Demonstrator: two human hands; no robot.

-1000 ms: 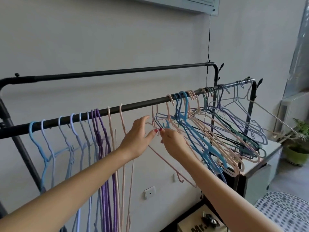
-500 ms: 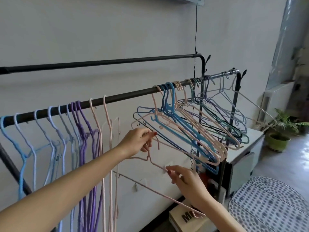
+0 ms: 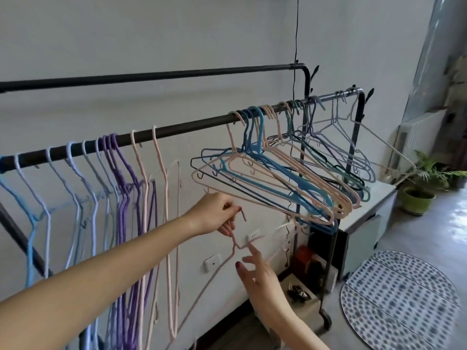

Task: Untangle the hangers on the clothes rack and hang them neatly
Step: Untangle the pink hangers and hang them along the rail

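Note:
A black rack bar (image 3: 192,127) runs across the view. On its left hang tidy blue, lilac, purple and pink hangers (image 3: 118,178). On its right sits a tangled bunch of pink, blue and grey hangers (image 3: 285,170). My left hand (image 3: 214,213) grips the neck of a loose pink hanger (image 3: 217,271), held below the bar, its hook pointing right. My right hand (image 3: 255,274) is just below and right of it, fingers spread and relaxed, holding nothing.
A second black bar (image 3: 177,74) runs behind, near the wall. A white cabinet (image 3: 364,223) stands under the tangled bunch, with a potted plant (image 3: 419,195) beyond it. A dotted round mat (image 3: 399,301) lies on the floor, and a cardboard box (image 3: 300,299) sits by the rack's foot.
The pink hanger came off the tangled bunch and dropped below the bar. My right hand let go of its shoulder and opened. The camera swung right and down.

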